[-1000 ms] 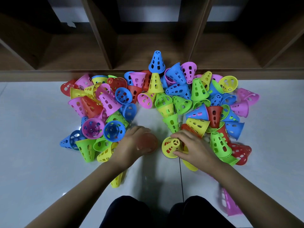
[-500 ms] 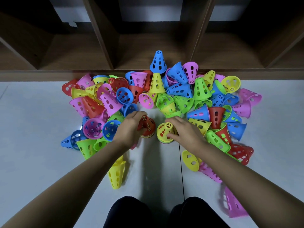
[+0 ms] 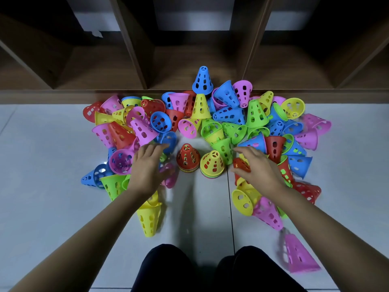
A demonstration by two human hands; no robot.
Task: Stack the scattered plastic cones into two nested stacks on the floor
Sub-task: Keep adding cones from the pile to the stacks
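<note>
Two nested stacks are standing upright on the pale floor (image 3: pixel 52 165) between the hands: one topped by a red cone (image 3: pixel 188 157), the other by a yellow cone (image 3: pixel 213 163), their bases just beside each other. Around them the loose cones (image 3: pixel 227 120) are lying in a wide heap against the wooden shelf (image 3: pixel 147 95), tipped every way, some already half-nested.

The left hand (image 3: pixel 147 167) is hovering palm down over the left side of the heap, fingers spread and gripping nothing; a blurred pink cone (image 3: pixel 169 175) is lying just under its thumb side, and a blue cone (image 3: pixel 169 141) is sitting at its fingertips. The right hand (image 3: pixel 255 165) is curling over a small red cone (image 3: pixel 241 165), thumb and fingers closing round it, though whether it is truly pinched I cannot tell (the palm is hiding most of it).

These cones are looking thin-walled, perforated and light, so they will likely be skidding on the smooth tile and flexing if squeezed hard. The narrow closed tip, or the wall through the holes, is seeming the surest place to take hold, leaving the wide rim free to drop over a stack. Both stacks are standing close inboard of each hand, near enough for a short carry
</note>
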